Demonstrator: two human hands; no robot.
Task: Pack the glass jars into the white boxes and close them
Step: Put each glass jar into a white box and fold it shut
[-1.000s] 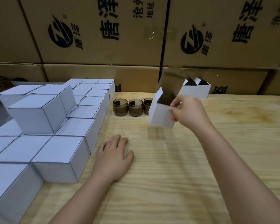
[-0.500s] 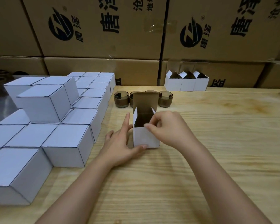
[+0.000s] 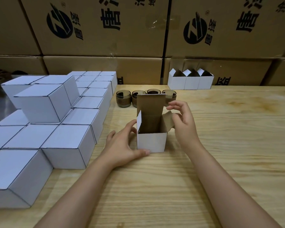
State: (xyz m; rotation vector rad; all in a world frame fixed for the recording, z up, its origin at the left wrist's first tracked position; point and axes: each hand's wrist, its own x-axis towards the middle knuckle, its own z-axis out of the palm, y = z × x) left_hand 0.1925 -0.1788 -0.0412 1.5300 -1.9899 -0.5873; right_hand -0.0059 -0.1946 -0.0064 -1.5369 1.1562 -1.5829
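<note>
Box (image 3: 151,142) upright, mouth up, flaps open

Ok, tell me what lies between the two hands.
In the head view, the open white box stands upright between the left hand and the right hand, its lid flap raised.

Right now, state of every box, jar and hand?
middle box: upright, flaps open, no jar visible inside.
left hand: holds middle box's left corner.
right hand: fingers relaxed, at its right flap.
glass jars: four upright, unpacked.
back boxes: three, flaps open.
left boxes: closed, stacked.
</note>
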